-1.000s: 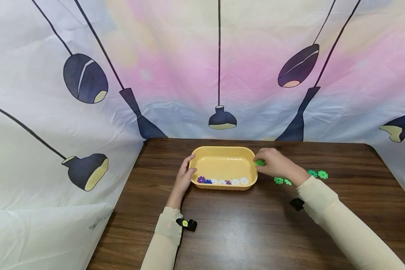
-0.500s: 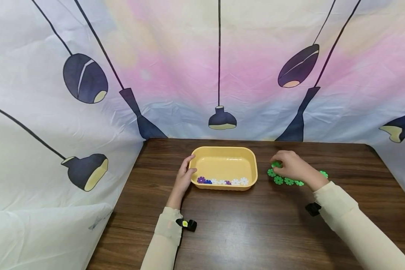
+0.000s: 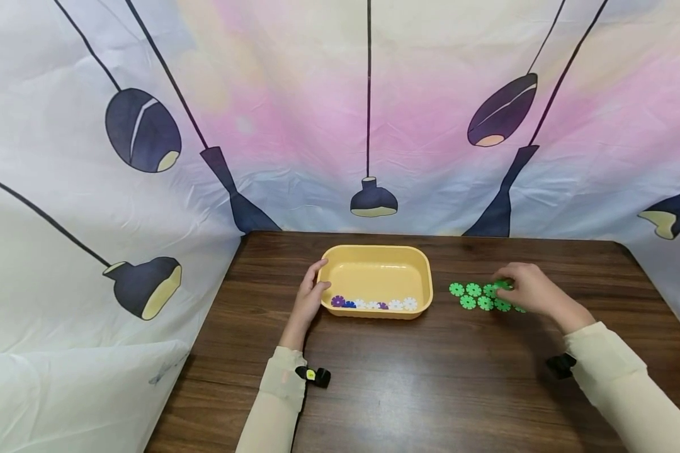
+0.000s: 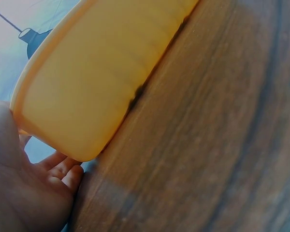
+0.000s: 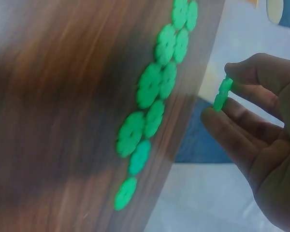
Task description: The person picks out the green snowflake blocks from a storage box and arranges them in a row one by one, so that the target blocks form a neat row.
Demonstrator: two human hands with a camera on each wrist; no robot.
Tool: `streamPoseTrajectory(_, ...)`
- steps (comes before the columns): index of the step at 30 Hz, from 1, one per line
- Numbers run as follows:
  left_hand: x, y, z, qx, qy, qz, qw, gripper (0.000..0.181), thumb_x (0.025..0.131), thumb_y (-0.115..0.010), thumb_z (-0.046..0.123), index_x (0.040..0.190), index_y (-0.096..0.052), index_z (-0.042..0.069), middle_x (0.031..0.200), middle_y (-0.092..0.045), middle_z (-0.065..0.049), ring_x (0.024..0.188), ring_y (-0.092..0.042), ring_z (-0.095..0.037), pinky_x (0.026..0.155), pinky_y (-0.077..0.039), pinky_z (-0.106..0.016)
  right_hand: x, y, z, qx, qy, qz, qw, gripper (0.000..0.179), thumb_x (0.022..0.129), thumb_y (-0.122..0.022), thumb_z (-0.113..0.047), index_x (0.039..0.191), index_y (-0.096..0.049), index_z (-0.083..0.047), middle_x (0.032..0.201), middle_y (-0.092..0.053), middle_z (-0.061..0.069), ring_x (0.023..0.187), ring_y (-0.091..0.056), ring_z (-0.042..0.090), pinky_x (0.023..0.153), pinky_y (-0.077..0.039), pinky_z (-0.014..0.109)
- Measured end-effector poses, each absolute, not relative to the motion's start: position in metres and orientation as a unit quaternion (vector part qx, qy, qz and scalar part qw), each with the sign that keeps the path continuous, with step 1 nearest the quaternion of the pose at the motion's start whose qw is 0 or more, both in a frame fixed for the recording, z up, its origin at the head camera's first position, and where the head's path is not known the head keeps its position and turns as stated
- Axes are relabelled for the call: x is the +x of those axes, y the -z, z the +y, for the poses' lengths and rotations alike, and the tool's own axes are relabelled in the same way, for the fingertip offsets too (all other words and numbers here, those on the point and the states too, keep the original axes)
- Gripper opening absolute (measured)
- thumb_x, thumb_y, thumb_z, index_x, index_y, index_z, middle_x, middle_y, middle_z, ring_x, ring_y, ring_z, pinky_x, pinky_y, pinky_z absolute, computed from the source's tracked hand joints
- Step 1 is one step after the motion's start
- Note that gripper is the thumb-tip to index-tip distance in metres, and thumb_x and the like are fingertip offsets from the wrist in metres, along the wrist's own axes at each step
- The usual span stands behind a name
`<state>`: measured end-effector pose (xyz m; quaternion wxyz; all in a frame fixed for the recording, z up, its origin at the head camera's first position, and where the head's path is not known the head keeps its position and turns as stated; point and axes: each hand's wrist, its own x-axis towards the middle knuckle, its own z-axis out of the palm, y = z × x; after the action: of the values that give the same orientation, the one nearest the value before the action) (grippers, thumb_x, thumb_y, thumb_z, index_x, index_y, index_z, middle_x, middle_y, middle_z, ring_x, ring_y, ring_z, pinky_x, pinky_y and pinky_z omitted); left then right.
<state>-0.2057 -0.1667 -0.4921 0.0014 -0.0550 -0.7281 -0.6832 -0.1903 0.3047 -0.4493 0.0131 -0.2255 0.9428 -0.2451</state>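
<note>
At the tray's left end my left hand (image 3: pixel 308 292) grips the rim, thumb over the inner side and fingers outside. This tray (image 3: pixel 376 250) is yellow plastic with rounded corners; in the left wrist view its outer wall (image 4: pixel 87 92) rises beside the left palm (image 4: pixel 34 188). My right hand (image 3: pixel 535 290) is over to the right, pinching a green snowflake disc (image 5: pixel 223 94) on edge between thumb and fingertip. Below it, green snowflake discs (image 3: pixel 468 302) lie in two rows on the table, running past the hand, which covers some of them in the head view.
Along the tray's near side lie purple (image 3: pixel 337 301), blue (image 3: pixel 349 304) and white snowflake discs (image 3: pixel 410 304). The dark wooden table (image 3: pixel 385 377) meets a printed cloth backdrop (image 3: pixel 430 126) at its back edge. Black cameras (image 3: pixel 561 365) are strapped to both wrists.
My right hand has moved rightward from beside the tray's right end, along the green discs, uncovering those nearer the tray. My left hand and the tray have stayed put.
</note>
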Motion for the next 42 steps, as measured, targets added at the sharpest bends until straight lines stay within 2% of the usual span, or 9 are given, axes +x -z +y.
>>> streamPoseTrajectory(6,-0.206,0.493,-0.167,-0.052,0.683,-0.729,0.002,0.055,0.096,-0.051,-0.008,0.151,-0.047,-0.006,0.166,-0.034,-0.026,0.156,-0.026,-0.038,0.124,-0.025,-0.054,-0.186,0.451,0.327,-0.200,0.243,0.949,0.021,0.025,0.091,-0.078,-0.003,0.111,-0.074,0.010,0.103,-0.073,0.021,0.085,-0.071,0.031,0.071,-0.060,0.046)
streamPoseTrajectory(18,-0.206,0.493,-0.166,-0.053,0.681,-0.731,0.002,0.055,0.096,-0.051,-0.007,0.151,-0.048,-0.006,0.166,-0.035,-0.025,0.156,-0.027,-0.038,0.124,-0.026,-0.053,-0.175,0.463,0.353,-0.170,0.221,0.960,0.022,0.024,0.091,-0.076,-0.004,0.111,-0.074,0.009,0.106,-0.070,0.026,0.089,-0.068,0.038,0.071,-0.057,0.052)
streamPoseTrajectory(24,-0.206,0.491,-0.166,-0.054,0.678,-0.733,0.003,0.055,0.096,-0.051,-0.008,0.151,-0.047,-0.006,0.166,-0.034,-0.026,0.156,-0.027,-0.039,0.124,-0.026,-0.053,-0.169,0.467,0.360,-0.151,0.229,0.961,0.034,0.026,0.091,-0.075,-0.002,0.112,-0.072,0.013,0.107,-0.068,0.028,0.087,-0.067,0.038,0.069,-0.057,0.051)
streamPoseTrajectory(33,-0.206,0.491,-0.167,-0.051,0.675,-0.736,0.001,0.055,0.097,-0.051,-0.007,0.151,-0.048,-0.005,0.166,-0.034,-0.025,0.156,-0.027,-0.038,0.124,-0.026,-0.053,-0.168,0.480,0.367,-0.134,0.219,0.965,0.051,0.027,0.090,-0.076,-0.002,0.112,-0.071,0.013,0.101,-0.069,0.023,0.081,-0.064,0.030,0.066,-0.054,0.047)
streamPoseTrajectory(42,-0.206,0.491,-0.167,-0.052,0.678,-0.733,0.001,0.055,0.097,-0.050,-0.007,0.151,-0.047,-0.006,0.166,-0.034,-0.025,0.156,-0.026,-0.038,0.124,-0.026,-0.053,-0.166,0.491,0.372,-0.116,0.209,0.970,0.048,0.028,0.088,-0.077,0.000,0.112,-0.071,0.014,0.113,-0.067,0.037,0.100,-0.065,0.053,0.079,-0.054,0.063)
